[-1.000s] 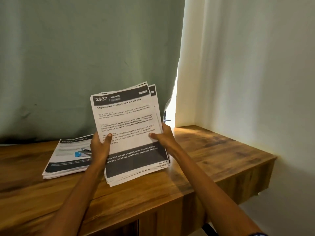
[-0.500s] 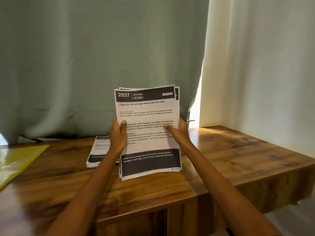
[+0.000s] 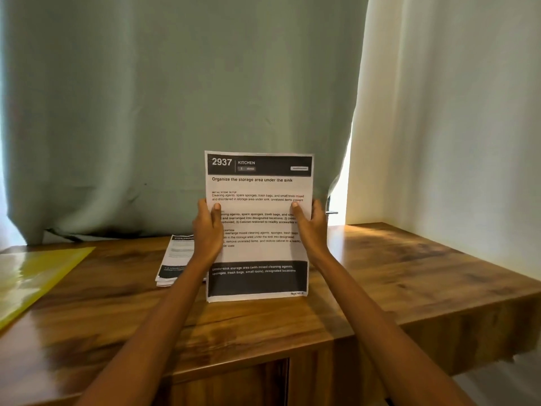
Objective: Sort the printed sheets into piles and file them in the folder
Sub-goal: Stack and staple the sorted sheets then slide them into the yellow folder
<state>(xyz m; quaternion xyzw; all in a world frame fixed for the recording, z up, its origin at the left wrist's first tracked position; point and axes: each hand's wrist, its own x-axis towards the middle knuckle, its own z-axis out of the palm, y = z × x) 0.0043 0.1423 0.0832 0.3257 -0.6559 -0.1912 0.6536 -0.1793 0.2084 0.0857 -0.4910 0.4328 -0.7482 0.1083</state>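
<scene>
Folder [image 3: 35,276] left of pile [image 3: 175,259] (on table [image 3: 409,273])

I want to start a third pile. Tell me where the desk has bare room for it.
The widest bare wood lies right of the held stack, between the right hand and the desk's wall-side corner. A narrower strip runs between the yellow folder and the flat pile. Directly behind the left hand it is crowded: pile and held stack overlap in view.
</scene>
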